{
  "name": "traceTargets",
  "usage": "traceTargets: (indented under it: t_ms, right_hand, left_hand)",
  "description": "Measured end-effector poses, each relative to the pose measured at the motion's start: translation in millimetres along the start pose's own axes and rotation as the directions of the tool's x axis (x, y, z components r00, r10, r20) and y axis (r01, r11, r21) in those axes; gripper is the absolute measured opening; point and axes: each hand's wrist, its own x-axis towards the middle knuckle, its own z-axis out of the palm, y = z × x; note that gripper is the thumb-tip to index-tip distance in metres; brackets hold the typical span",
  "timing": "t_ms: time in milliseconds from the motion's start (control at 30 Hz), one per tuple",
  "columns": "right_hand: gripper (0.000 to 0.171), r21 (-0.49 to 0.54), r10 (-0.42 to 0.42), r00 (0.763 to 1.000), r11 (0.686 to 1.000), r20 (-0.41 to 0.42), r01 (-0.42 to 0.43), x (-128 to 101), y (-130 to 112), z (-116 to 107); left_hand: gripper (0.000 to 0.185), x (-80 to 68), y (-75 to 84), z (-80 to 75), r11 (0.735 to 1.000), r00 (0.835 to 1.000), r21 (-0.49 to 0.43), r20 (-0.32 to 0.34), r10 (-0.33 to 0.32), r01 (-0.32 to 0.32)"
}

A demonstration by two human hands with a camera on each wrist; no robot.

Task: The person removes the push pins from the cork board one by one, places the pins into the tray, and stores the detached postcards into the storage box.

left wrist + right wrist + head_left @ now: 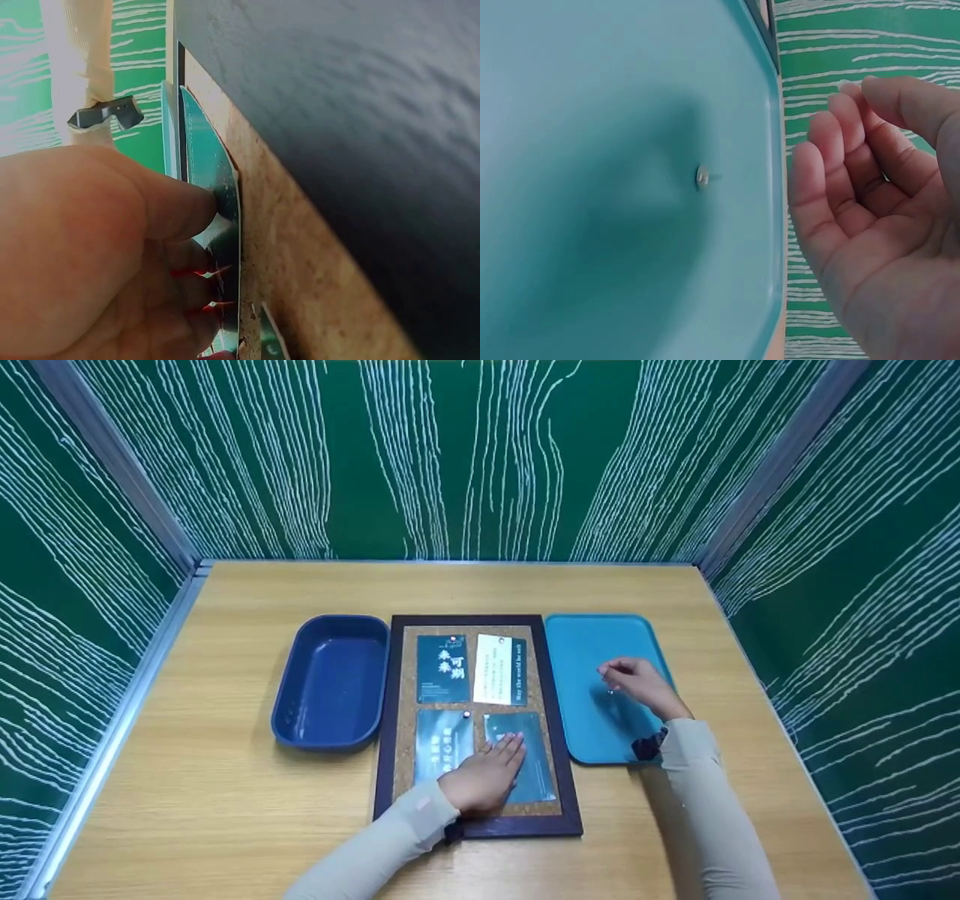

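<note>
Flat fingers of the left hand press the lower right card against the cork board, a released grip that pins rather than grasps; the left wrist view shows the thumb on the card's edge, which lifts slightly off the cork. Over the teal tray, the right hand hangs with fingers loosely curled and holding nothing, and a small pin lies on the tray floor just beside and below that grip. Judging from the layout, two cards beyond the left grip carry pins, the upper left card and the lower left card, while the pressed card shows none, so the pinning looks partly done with at least this card left. The blue tub sits just left of the board. Open bench lies on every side, and the green walls stand well apart from both hands.
</note>
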Motion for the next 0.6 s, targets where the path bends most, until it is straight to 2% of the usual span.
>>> traceTargets:
  t_ms: [167,267,400,600]
  right_hand:
    - [0.048,0.036,-0.005,1.0,0.999,0.023,0.004,-0.3,-5.8,10.1]
    - [0.045,0.108,-0.012,0.998,0.994,0.058,0.006,-3.6,-14.3,16.1]
    - [0.047,0.212,-0.008,0.994,0.977,0.106,-0.015,-7.0,-20.5,25.9]
    - [0.051,0.261,0.024,0.989,0.963,0.144,-0.061,-8.0,-22.6,41.4]
  left_hand:
    - [0.054,-1.5,0.9,-1.1,1.0,1.0,-0.003,-0.003,0.002,-0.002]
    - [0.055,-1.6,0.9,-1.2,1.0,1.0,0.003,0.001,0.007,-0.007]
    - [0.055,-1.2,0.3,-0.6,1.0,1.0,0.015,0.004,0.011,-0.011]
    - [0.054,-0.4,-0.3,0.6,1.0,1.0,0.014,0.0,0.007,-0.007]
